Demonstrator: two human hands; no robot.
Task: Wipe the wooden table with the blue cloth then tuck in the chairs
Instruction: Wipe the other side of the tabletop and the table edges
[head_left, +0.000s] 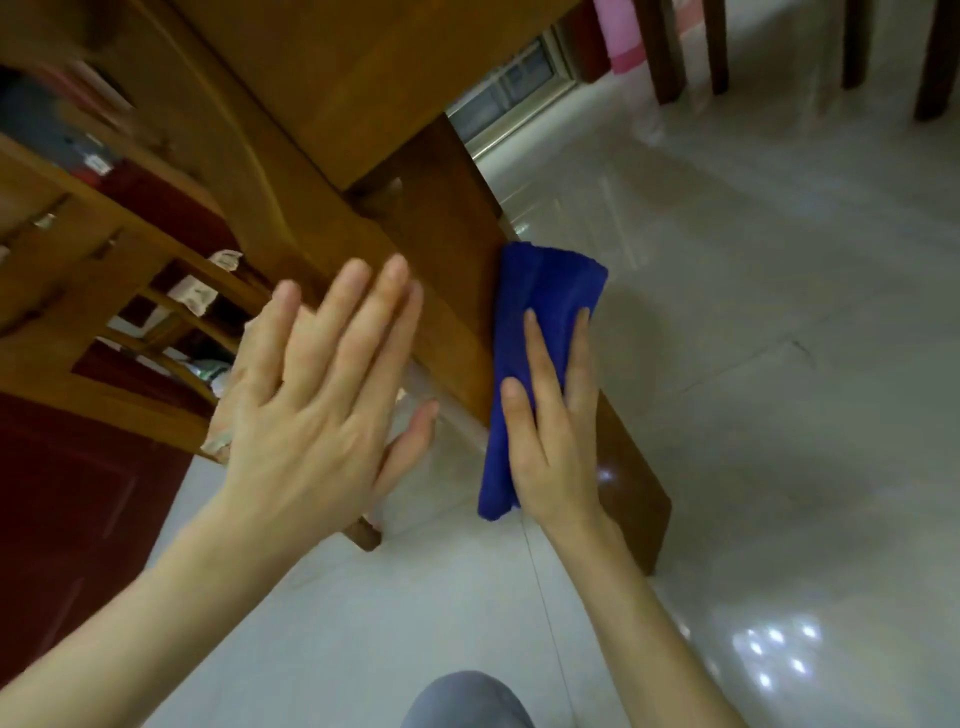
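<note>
I look down along a leg of the wooden table (447, 234), with the tabletop's underside (337, 78) above it. My right hand (550, 415) presses the folded blue cloth (545, 296) flat against the right edge of that leg. My left hand (322, 405) hovers with fingers spread in front of the leg's left side, holding nothing. A wooden chair (104, 291) with a dark red seat stands to the left, partly under the table.
Glossy pale floor tiles (753, 364) spread to the right and below. Dark chair or table legs (675, 52) stand at the far top right beside a pink cloth (621, 36). My knee (467, 701) shows at the bottom edge.
</note>
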